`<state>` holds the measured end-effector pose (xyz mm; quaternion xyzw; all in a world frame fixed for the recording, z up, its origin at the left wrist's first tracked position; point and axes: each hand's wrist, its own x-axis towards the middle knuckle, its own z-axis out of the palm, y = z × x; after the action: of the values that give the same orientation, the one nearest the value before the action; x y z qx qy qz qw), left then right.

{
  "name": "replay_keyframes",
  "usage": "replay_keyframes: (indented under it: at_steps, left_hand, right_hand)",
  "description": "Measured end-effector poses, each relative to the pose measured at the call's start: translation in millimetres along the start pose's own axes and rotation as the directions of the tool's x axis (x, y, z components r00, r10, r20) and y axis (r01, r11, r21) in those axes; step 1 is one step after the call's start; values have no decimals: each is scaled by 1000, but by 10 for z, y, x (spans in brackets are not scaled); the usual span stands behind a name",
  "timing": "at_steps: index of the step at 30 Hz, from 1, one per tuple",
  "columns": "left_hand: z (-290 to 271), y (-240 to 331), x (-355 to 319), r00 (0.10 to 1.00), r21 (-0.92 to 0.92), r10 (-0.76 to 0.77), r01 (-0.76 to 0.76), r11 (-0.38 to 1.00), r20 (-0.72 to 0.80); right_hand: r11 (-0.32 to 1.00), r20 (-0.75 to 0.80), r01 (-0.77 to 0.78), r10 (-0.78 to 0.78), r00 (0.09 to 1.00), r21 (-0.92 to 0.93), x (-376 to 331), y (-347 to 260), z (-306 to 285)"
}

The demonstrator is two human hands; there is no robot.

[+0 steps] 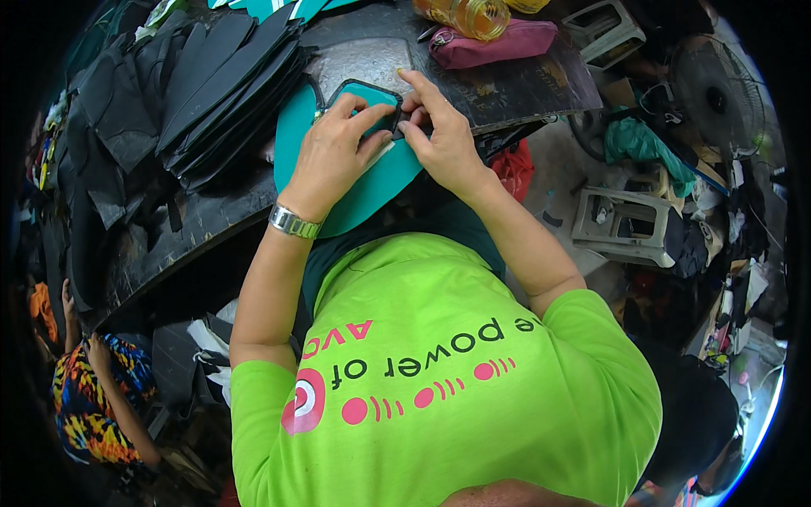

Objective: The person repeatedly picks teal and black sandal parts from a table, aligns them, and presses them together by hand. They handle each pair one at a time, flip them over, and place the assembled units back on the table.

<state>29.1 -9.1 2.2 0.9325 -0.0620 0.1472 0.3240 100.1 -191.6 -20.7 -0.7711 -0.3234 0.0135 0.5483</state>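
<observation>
A flat teal piece [296, 139] with a black trim along its upper edge lies at the near edge of the dark table, partly overhanging it. My left hand [338, 144], a metal watch on its wrist, rests over the piece with fingers bent and pinching near the trimmed corner. Against the right side of that corner, my right hand [441, 139] closes its thumb and curled fingers on the black edging [395, 103], its index finger raised. The fingertips partly hide the spot where both hands meet.
Stacked black panels [220, 93] cover the table's left part. Toward the back right lie a maroon pouch [494, 44] and a jar of amber liquid [480, 17]. Plastic stools [625, 224] and a fan [718, 97] stand at right. Another person's arm [118, 397] shows at lower left.
</observation>
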Motion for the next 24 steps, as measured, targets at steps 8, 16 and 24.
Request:
replay_keyframes:
  at_steps: [8, 16, 24]
  left_hand:
    - [-6, -126, -8, 1000, -54, 3, -2, 999, 18]
    - [-59, -162, -81, 997, -143, 60, -53, 988, 50]
    - [-39, -377, -30, 976, -473, -172, 89, 877, -135]
  right_hand:
    - [999, 56, 38, -36, 998, -33, -139, -11, -80]
    - [948, 110, 218, -197, 974, -231, -251, -28, 5]
    - [669, 170, 456, -450, 877, -587, -326, -115, 122]
